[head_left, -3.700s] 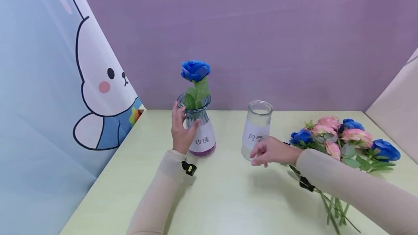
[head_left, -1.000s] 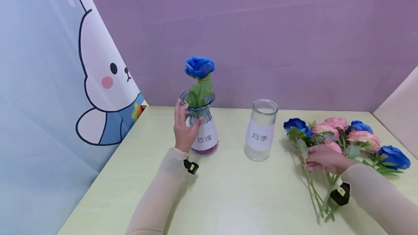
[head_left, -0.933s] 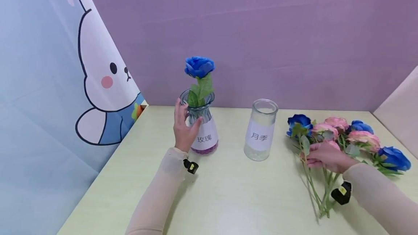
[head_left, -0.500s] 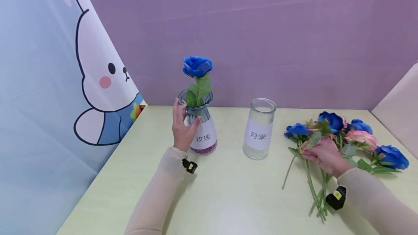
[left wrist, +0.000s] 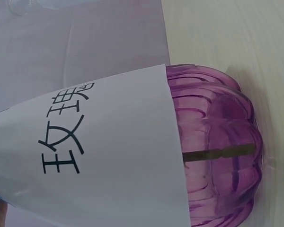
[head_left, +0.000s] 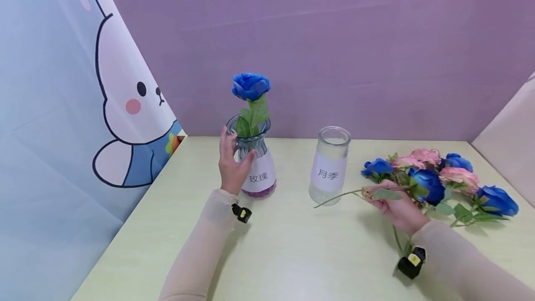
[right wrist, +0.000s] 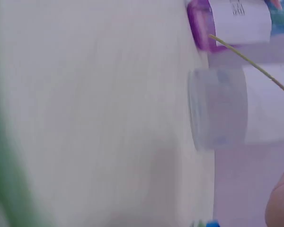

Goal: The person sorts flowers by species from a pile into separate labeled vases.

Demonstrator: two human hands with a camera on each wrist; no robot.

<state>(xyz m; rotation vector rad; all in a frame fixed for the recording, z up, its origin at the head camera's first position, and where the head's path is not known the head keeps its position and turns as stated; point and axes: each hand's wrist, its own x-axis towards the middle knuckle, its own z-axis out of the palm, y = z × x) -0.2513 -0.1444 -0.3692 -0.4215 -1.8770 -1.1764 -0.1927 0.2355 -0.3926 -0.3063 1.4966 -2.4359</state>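
My left hand point(head_left: 235, 164) holds the neck of a fluted glass vase point(head_left: 261, 173) with a white label and a purple base. One blue artificial rose point(head_left: 251, 86) stands in it; its stem end shows through the base in the left wrist view. At the right, my right hand point(head_left: 397, 210) pinches the stem of another blue rose point(head_left: 430, 186). This rose lies nearly level, bloom to the right, bare stem point(right wrist: 251, 61) pointing left across the front of a clear labelled glass jar point(head_left: 330, 173) in the head view.
Several pink flowers point(head_left: 459, 176) and blue flowers point(head_left: 498, 200) lie in a heap at the right, partly behind my right hand. The jar stands between the vase and this heap. A purple backdrop point(head_left: 334, 50) rises along the table's far edge.
My right hand has picked a blue rose off the heap and turned it, so its stem has swung from pointing down to pointing left. My left hand stays on the vase.
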